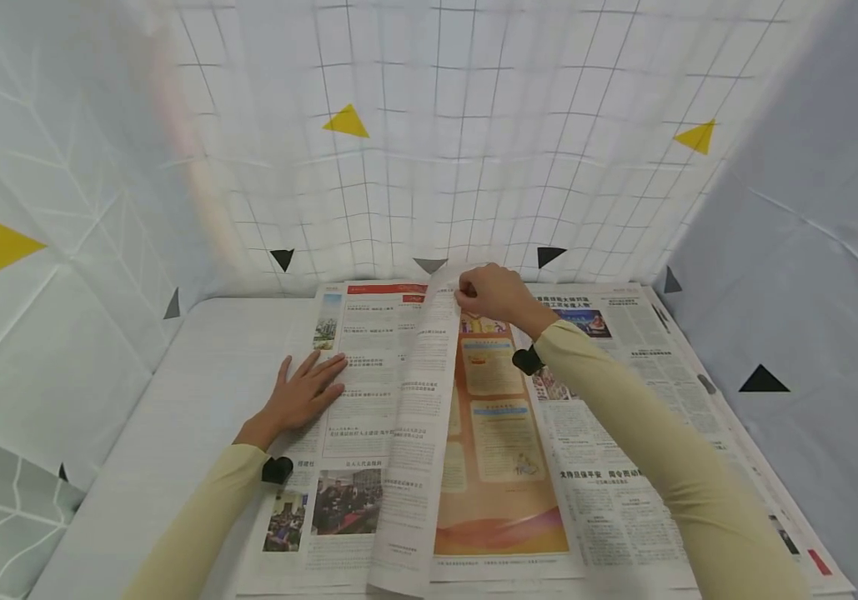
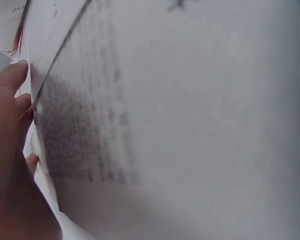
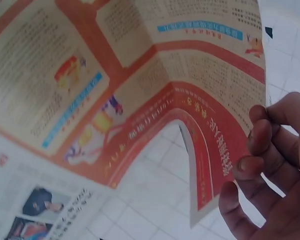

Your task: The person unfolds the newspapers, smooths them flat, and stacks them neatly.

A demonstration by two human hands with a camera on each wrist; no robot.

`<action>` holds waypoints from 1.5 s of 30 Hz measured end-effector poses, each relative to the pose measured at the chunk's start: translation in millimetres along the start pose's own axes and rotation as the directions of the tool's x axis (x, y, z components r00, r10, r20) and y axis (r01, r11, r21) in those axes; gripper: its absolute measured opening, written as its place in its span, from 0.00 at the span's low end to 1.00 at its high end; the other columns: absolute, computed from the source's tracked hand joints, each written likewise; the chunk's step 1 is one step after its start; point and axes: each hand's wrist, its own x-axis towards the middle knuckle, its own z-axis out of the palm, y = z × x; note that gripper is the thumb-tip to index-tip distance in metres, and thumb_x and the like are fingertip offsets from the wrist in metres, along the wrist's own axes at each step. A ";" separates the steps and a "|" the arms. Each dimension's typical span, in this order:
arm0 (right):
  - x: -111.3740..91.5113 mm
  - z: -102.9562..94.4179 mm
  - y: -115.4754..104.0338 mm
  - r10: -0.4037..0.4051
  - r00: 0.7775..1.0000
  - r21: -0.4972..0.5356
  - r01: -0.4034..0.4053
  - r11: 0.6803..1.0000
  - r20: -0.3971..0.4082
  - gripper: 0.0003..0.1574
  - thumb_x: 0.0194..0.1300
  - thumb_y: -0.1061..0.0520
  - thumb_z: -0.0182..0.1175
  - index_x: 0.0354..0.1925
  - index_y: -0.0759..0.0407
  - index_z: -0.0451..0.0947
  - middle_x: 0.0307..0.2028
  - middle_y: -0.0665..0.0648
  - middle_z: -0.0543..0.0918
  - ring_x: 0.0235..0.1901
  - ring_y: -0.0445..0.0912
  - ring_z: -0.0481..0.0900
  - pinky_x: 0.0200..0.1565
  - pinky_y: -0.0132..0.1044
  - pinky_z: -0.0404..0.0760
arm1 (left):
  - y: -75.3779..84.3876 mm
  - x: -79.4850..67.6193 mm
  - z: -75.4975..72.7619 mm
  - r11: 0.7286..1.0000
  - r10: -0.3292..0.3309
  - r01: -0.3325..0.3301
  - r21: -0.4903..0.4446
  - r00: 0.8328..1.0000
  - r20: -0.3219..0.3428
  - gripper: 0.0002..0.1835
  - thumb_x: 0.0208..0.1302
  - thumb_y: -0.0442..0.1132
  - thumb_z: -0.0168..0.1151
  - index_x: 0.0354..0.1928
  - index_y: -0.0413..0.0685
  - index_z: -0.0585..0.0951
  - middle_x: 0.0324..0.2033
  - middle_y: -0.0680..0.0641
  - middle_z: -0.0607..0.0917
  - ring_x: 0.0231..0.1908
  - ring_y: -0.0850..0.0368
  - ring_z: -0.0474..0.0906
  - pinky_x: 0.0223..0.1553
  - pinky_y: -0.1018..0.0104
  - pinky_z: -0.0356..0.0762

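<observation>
An open newspaper lies on the white table. One newspaper page is raised and curled along its length, and my right hand pinches it near its top edge between thumb and fingers. In the right wrist view, that page shows its orange and red printed side. Beneath it lies an orange printed page. My left hand rests on the left part of the newspaper, fingers spread. In the left wrist view, blurred print fills most of the picture beside the hand.
More newspaper sheets lie flat to the right, under the right forearm. White tabletop shows at the left. Behind stands a white gridded sheet with yellow and black triangles, and pale side walls flank the table.
</observation>
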 end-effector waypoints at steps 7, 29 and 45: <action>-2.1 -33.0 9.9 0.028 0.998 -0.040 -0.026 0.999 0.060 0.18 0.74 0.50 0.53 0.28 0.54 0.78 0.19 0.50 0.73 0.21 0.44 0.67 0.25 0.35 0.61 | 0.2 0.2 0.4 1.000 -0.001 0.001 -0.023 1.000 -0.004 0.36 0.76 0.57 0.53 0.80 0.53 0.62 0.80 0.46 0.62 0.82 0.34 0.46 0.76 0.25 0.27; -44.3 -95.3 78.4 0.158 0.981 -0.209 -0.133 0.969 0.109 0.16 0.73 0.52 0.55 0.31 0.57 0.82 0.22 0.53 0.80 0.23 0.46 0.69 0.26 0.37 0.63 | -25.5 -4.4 -7.6 0.996 -0.090 0.090 0.015 0.995 0.034 0.35 0.78 0.61 0.46 0.81 0.58 0.59 0.82 0.48 0.57 0.82 0.36 0.41 0.73 0.24 0.20; -103.6 -84.8 172.0 0.282 0.951 -0.180 -0.257 0.950 0.130 0.19 0.74 0.53 0.54 0.26 0.58 0.78 0.17 0.51 0.71 0.20 0.44 0.64 0.26 0.38 0.62 | -30.2 -15.8 -17.4 0.987 -0.162 0.161 0.019 0.987 0.003 0.33 0.79 0.59 0.47 0.79 0.55 0.63 0.81 0.42 0.57 0.81 0.31 0.39 0.72 0.21 0.23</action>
